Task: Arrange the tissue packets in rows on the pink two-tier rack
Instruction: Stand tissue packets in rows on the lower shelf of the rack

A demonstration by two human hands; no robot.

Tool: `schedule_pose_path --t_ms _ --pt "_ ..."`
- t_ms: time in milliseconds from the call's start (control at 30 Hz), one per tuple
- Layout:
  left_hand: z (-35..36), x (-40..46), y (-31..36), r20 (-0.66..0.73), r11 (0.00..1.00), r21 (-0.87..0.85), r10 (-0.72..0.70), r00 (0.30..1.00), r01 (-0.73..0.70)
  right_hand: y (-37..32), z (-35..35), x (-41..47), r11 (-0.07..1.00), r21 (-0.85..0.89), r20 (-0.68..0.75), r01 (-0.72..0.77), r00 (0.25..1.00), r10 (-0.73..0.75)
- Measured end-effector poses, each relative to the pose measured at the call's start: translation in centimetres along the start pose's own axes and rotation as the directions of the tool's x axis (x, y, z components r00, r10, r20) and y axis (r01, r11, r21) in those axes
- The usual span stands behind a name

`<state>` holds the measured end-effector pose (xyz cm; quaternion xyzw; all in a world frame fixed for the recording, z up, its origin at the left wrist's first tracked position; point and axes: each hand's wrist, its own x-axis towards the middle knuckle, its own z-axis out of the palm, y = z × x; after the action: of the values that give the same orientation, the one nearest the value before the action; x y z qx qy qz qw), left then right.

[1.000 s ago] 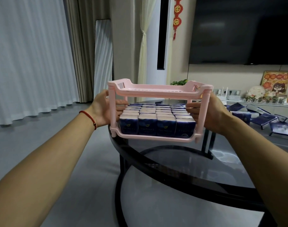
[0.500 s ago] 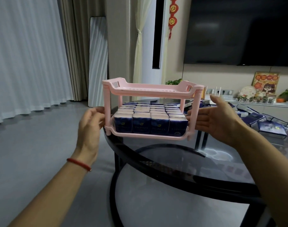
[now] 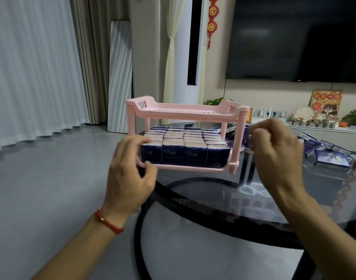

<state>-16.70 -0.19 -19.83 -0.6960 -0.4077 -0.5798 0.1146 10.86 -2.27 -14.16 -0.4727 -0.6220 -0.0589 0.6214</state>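
The left hand (image 3: 130, 168) is curling its grip at the pink rack's (image 3: 185, 114) lower front corner (contact unclear), while the right hand (image 3: 278, 150) is hovering beside it, loosely curled, holding nothing, above the tabletop (image 3: 254, 199).

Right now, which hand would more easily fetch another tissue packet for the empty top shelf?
The right hand, probably: the loose packets lie on the table on its side, while the left hand is at the pink rack's opposite corner.

upper tier (image 3: 183, 111): open above | lower tier: filled by tissue packets (image 3: 183, 150)
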Motion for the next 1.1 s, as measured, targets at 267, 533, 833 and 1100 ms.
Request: schedule_pose_path --t_ms 267,533,833,1100 --pt "4.6 6.7 0.8 0.637 0.884 0.42 -0.124 0.761 -0.207 -0.7 6.8 0.9 0.749 -0.431 0.738 0.502 0.674 -0.027" --pt "4.5 9.1 1.3 0.691 0.951 0.304 -0.181 0.7 -0.054 -1.5 6.9 2.9 0.857 -0.397 0.717 0.33 0.694 0.065" --pt "10.7 14.3 0.0 0.83 0.945 0.321 -0.312 0.463 0.061 -0.8 7.9 2.1 0.803 -0.489 0.683 0.34 0.722 0.11" --pt "7.9 12.8 1.7 0.769 0.943 0.321 -0.312 0.558 0.086 -1.4 7.8 2.8 0.846 -0.468 0.698 0.256 0.695 0.176"
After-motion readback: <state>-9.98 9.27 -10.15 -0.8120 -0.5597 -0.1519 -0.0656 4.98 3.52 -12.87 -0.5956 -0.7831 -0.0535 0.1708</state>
